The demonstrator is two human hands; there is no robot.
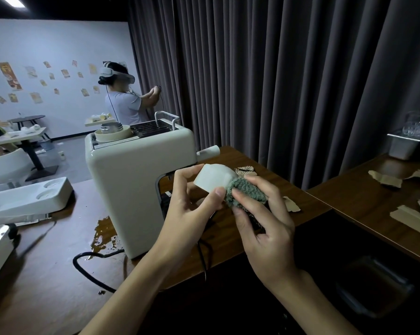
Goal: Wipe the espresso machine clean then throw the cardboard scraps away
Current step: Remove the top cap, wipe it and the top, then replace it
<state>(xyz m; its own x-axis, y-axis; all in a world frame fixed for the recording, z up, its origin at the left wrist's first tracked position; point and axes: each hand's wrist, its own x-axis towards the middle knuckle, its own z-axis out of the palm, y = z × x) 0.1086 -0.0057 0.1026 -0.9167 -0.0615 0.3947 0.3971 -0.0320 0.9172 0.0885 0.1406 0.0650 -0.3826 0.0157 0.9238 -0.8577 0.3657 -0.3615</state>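
Observation:
The cream espresso machine (131, 175) stands on the brown wooden counter (47, 274), its side turned toward me. In front of it my left hand (192, 206) grips a small cream machine part (215, 177). My right hand (264, 226) holds a green knitted cloth (246, 191) against that part's right end. Cardboard scraps lie behind my hands (246, 169), by the counter edge (292, 205), and on the right-hand counter (412, 218).
A puddle of brown liquid (105, 234) and a black power cord (88, 269) lie at the machine's base. A white tray part (27, 199) sits to the left. A dark bin (373, 286) sits low right. A metal container (407, 146) stands far right. Another person stands beyond.

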